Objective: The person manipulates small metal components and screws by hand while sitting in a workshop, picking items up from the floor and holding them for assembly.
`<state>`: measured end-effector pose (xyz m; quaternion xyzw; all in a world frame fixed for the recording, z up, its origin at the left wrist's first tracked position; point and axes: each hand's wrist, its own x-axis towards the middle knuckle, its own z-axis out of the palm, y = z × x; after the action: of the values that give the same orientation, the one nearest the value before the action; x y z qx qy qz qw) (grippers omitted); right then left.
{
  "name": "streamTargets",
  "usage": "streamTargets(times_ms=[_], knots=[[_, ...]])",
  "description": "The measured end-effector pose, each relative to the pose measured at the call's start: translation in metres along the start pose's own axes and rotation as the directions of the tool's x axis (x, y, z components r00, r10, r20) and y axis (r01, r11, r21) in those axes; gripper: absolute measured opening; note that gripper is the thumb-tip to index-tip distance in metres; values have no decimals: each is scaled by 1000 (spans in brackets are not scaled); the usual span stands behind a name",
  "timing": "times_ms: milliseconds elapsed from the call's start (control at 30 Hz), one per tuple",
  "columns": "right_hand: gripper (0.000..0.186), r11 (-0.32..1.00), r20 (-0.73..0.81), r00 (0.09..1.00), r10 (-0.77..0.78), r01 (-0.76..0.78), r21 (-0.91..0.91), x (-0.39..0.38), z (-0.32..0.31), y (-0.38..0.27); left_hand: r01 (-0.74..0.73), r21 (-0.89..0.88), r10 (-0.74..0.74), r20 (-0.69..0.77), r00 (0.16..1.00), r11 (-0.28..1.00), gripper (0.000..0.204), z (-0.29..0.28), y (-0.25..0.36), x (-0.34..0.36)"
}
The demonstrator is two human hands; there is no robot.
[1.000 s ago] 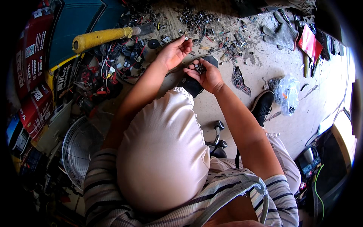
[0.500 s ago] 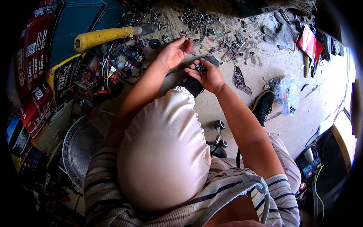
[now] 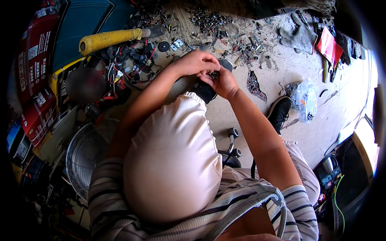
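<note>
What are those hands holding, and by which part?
The right hand cups small dark pieces in its curled grip, too tiny to tell by which part. Whether the left hand, bent over them, holds anything can't be told.

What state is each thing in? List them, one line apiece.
Left hand, fingers bent over the right; grip contents hidden
Right hand, cupped around small parts
Glove, off, lying on the floor
Yellow tool, lying down, not held
Wires, loosely tangled
Scraps, scattered loose
Bag, partly filled
Right shoe, worn, laced
</note>
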<state>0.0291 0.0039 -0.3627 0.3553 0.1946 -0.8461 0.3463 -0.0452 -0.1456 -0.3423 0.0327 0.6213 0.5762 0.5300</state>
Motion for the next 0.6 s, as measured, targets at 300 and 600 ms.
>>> streamTargets(times_ms=[300,600], knots=[[27,997,-45,998,40,-36,74,1,-3,-1,-152,380,317,-424,848,913,16,-26,-20,58],[26,998,-38,998,47,-45,48,-1,0,-1,-40,803,617,-424,663,595,14,-33,-30,78]])
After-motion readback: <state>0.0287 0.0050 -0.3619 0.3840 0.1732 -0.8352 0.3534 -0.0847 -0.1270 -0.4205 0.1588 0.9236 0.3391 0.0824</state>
